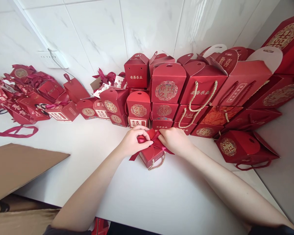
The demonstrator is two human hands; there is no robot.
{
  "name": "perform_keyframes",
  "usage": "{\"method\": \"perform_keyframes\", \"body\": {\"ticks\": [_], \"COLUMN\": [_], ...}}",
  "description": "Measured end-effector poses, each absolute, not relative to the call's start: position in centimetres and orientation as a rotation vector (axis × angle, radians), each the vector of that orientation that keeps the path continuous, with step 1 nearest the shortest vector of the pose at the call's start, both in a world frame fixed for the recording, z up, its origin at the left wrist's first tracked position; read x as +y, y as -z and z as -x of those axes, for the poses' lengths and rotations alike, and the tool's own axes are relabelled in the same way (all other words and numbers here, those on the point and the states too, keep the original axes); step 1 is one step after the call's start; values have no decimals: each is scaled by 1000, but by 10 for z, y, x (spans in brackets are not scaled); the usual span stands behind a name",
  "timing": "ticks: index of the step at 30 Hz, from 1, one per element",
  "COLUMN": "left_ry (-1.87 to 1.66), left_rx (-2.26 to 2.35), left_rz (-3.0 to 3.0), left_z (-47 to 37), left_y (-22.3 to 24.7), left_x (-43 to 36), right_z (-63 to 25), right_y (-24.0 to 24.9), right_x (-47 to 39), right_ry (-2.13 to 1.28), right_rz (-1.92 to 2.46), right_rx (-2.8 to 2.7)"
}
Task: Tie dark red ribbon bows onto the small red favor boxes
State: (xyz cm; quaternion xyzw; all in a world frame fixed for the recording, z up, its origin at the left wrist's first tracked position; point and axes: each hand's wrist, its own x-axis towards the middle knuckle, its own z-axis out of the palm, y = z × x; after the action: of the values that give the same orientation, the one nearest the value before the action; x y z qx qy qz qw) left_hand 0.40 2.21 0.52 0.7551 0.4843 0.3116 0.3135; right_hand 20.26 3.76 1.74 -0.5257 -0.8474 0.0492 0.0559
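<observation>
The small red box sits on the white table right in front of the person, with a dark red ribbon gathered at its top. The left hand is nearly closed, thumb and forefinger pinching the ribbon, a loop of it showing among the fingers. The right hand is curled in from the other side and seems to grip the ribbon too, though its fingertips are partly hidden.

For a neat result, the crossing should stay pinned near the middle of the lid — one steady pinch there, while the other hand does the pulling. An even, gentle draw to both sides would keep the loops alike; too hard a tug could crease the thin card or twist the ribbon. The pale cord handle hangs at the near side, best kept clear of the knot.

Beyond stand stacked red boxes; to the right, another red box — tipped over, by the look of it. Brown cardboard lies to the left.
</observation>
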Motion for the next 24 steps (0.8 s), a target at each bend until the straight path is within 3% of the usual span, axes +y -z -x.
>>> {"method": "perform_keyframes", "body": {"ticks": [24], "left_ry": [-756], "left_rx": [1183], "left_rz": [-1823], "left_z": [23], "left_y": [-22], "left_x": [30], "right_z": [-204], "right_y": [-8], "right_x": [44], "right_ry": [-355], "right_rz": [1535], "right_rx": [-2517]}}
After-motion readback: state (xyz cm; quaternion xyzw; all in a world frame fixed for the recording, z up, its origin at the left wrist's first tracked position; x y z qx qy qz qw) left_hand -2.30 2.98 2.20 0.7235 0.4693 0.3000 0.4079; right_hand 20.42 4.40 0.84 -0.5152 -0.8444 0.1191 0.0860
